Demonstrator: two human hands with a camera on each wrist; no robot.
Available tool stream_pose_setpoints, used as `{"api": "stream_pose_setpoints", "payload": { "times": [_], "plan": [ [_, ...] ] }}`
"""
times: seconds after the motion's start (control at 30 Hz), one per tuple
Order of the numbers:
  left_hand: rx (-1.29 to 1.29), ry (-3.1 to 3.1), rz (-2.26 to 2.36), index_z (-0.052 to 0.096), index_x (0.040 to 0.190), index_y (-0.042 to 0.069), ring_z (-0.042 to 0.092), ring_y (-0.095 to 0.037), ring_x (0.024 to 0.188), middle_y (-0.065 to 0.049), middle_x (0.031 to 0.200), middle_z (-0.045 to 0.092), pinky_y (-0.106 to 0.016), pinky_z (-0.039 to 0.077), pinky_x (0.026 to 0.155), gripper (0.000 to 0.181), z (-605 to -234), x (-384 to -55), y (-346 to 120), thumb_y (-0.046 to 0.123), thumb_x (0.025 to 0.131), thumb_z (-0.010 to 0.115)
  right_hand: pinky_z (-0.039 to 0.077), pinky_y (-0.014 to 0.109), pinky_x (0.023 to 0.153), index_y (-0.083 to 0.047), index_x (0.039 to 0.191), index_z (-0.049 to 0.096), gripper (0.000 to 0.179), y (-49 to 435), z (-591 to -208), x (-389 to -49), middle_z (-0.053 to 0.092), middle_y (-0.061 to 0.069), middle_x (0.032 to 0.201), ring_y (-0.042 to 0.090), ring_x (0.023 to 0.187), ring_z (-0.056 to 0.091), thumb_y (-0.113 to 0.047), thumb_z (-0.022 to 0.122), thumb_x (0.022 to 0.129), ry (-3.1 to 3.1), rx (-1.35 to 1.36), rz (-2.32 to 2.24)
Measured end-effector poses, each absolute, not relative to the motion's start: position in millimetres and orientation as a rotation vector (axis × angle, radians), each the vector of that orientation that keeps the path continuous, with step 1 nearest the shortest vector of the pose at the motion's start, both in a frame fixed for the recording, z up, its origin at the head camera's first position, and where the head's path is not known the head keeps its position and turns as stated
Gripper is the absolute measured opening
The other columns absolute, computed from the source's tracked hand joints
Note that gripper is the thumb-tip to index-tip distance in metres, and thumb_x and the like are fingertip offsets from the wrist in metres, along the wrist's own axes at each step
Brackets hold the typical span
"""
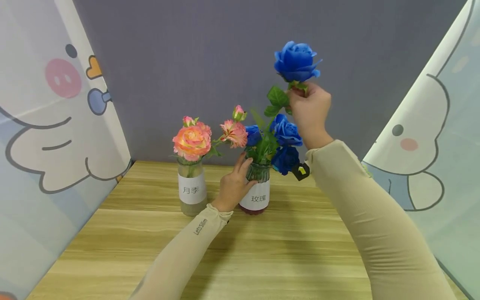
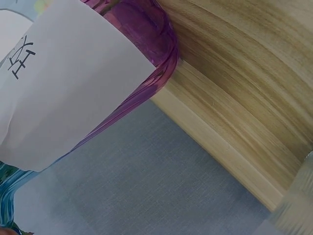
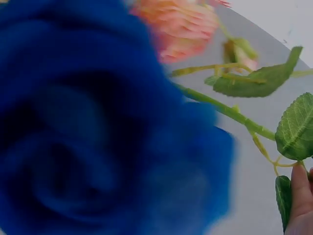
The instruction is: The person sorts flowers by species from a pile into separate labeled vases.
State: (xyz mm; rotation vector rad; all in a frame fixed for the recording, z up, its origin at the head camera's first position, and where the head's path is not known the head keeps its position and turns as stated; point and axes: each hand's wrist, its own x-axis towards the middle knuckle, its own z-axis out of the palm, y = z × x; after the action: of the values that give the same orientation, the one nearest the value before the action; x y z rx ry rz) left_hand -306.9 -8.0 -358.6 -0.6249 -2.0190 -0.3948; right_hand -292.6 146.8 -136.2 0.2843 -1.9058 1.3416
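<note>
My right hand (image 1: 310,110) pinches the stem of a blue rose (image 1: 297,62) just under its bloom, raised above the right vase. Green leaves (image 3: 297,128) of a stem show beside my fingertips in the right wrist view. My left hand (image 1: 234,187) holds the left side of the right glass vase (image 1: 264,175), thumb across its front and fingers by its neck. That vase has a purplish base and a white paper label (image 2: 73,93) with Chinese characters. Several blue roses (image 1: 286,131) stand in it. One blurred blue bloom (image 3: 73,137) fills much of the right wrist view.
Left of it stands another labelled glass vase (image 1: 192,189) with peach-pink flowers (image 1: 192,142). A pink side spray (image 1: 234,132) leans toward the blue roses. Both vases rest on a wooden table (image 1: 262,254), before a grey panel (image 1: 180,62) and between cartoon-printed side sheets (image 1: 48,137).
</note>
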Motion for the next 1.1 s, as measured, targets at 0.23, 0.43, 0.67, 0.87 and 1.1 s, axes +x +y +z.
{"api": "stream_pose_setpoints", "payload": {
  "times": [0.23, 0.43, 0.67, 0.87, 1.1],
  "plan": [
    [-0.622, -2.028, -0.381, 0.048, 0.13, 0.004, 0.024, -0.004, 0.037, -0.022, 0.136, 0.05, -0.021, 0.029, 0.036, 0.077, -358.0, -304.7, -6.1, 0.033, 0.07, 0.086, 0.04, 0.013, 0.059, 0.009, 0.101, 0.07, 0.019, 140.4, -172.1, -299.0, 0.07, 0.022, 0.088, 0.017, 0.068, 0.064, -0.002, 0.067, 0.086, -1.931, 0.429, 1.123],
    [-0.633, -2.022, -0.385, 0.048, 0.129, 0.004, 0.021, -0.002, 0.038, -0.021, 0.136, 0.049, -0.021, 0.03, 0.036, 0.078, -357.7, -304.1, -4.7, 0.033, 0.068, 0.087, 0.044, 0.012, 0.063, 0.011, 0.1, 0.068, 0.018, 137.6, -195.7, -302.4, 0.07, 0.023, 0.089, 0.032, 0.076, 0.068, -0.001, 0.067, 0.086, -1.928, 0.487, 1.146],
    [-0.631, -2.004, -0.391, 0.047, 0.128, 0.005, 0.019, 0.0, 0.04, -0.02, 0.136, 0.049, -0.021, 0.03, 0.035, 0.08, -356.7, -305.2, -3.8, 0.033, 0.066, 0.089, 0.044, 0.019, 0.061, 0.007, 0.083, 0.065, 0.008, 136.2, -201.2, -305.5, 0.068, 0.019, 0.075, 0.024, 0.065, 0.063, -0.001, 0.067, 0.084, -2.03, 0.431, 1.175],
    [-0.615, -2.013, -0.405, 0.048, 0.128, 0.004, 0.026, -0.004, 0.037, -0.021, 0.136, 0.05, -0.023, 0.032, 0.036, 0.078, -356.5, -304.6, -5.3, 0.032, 0.067, 0.088, 0.037, 0.026, 0.053, -0.009, 0.065, 0.05, 0.018, 128.0, -192.3, -306.2, 0.048, 0.001, 0.055, 0.013, 0.05, 0.043, -0.004, 0.058, 0.08, -2.214, 0.32, 1.202],
    [-0.616, -2.035, -0.43, 0.048, 0.127, 0.003, 0.033, -0.008, 0.036, -0.022, 0.136, 0.049, -0.024, 0.034, 0.036, 0.076, -357.1, -303.4, -7.8, 0.03, 0.068, 0.088, 0.029, 0.028, 0.053, -0.011, 0.059, 0.041, 0.025, 121.2, -190.4, -307.5, 0.036, -0.001, 0.05, 0.014, 0.049, 0.034, -0.001, 0.055, 0.077, -2.272, 0.338, 0.99]
  ]
}}
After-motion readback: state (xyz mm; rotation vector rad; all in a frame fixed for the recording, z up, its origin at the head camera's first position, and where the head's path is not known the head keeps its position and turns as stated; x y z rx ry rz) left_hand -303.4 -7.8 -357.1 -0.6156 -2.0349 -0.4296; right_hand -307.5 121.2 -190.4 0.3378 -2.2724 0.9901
